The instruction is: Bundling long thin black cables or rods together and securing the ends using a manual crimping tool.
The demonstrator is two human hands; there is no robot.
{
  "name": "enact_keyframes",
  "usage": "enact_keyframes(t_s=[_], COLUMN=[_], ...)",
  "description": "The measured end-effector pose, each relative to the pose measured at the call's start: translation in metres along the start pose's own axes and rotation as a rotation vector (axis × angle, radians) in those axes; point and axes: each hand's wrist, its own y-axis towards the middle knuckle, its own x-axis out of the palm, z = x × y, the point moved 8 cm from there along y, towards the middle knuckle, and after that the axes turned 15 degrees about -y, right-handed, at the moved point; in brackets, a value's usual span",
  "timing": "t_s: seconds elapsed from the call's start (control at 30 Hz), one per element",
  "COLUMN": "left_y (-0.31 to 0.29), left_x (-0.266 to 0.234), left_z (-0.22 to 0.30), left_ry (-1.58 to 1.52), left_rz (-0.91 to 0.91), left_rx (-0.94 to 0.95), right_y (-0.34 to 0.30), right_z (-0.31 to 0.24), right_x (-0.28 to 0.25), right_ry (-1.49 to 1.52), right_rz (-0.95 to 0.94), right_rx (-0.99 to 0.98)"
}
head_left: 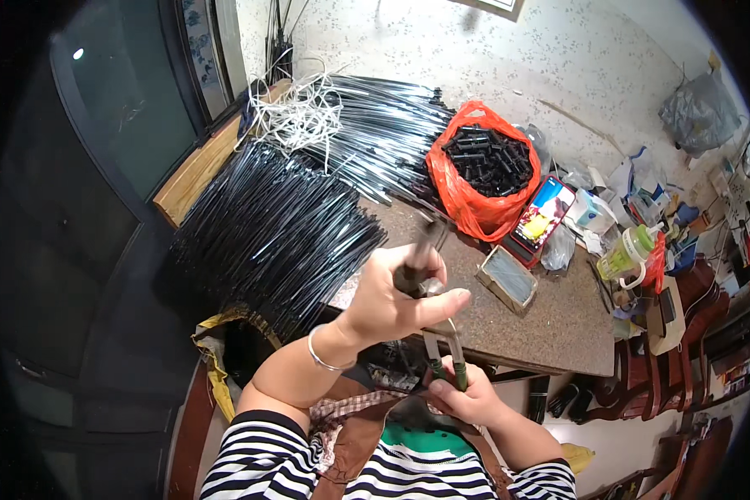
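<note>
Now, your left hand (pixel 383 307) curls around a dark, motion-blurred piece (pixel 408 280), too smeared to identify, while your right hand (pixel 477 397) grips green-handled metal pliers (pixel 460 375) just below it, by the near edge of the speckled brown bench (pixel 562 333). Beyond, a red plastic bag (pixel 465 207) holds short black cylindrical pieces (pixel 487 160), near piled thin black rods (pixel 275 229).

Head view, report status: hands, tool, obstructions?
Left hand gripping dark item, motion-blurred. Right hand on green-handled tool, lower in view. Red bag beyond, touching neither.
</note>
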Motion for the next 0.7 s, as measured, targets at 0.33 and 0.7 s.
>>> enact_keyframes(t_s=[0.33, 0.7], left_y=[-0.007, 0.005], left_x=[0.003, 0.022], left_z=[-0.005, -0.007], left_ry=[-0.172, -0.467], left_rz=[-0.004, -0.059], left_rx=[-0.038, -0.081], right_y=[-0.008, -0.013], right_z=[-0.034, -0.018], right_x=[-0.026, -0.064], right_ry=[-0.68, -0.522], right_rz=[0.499, 0.436], right_rx=[-0.244, 0.038])
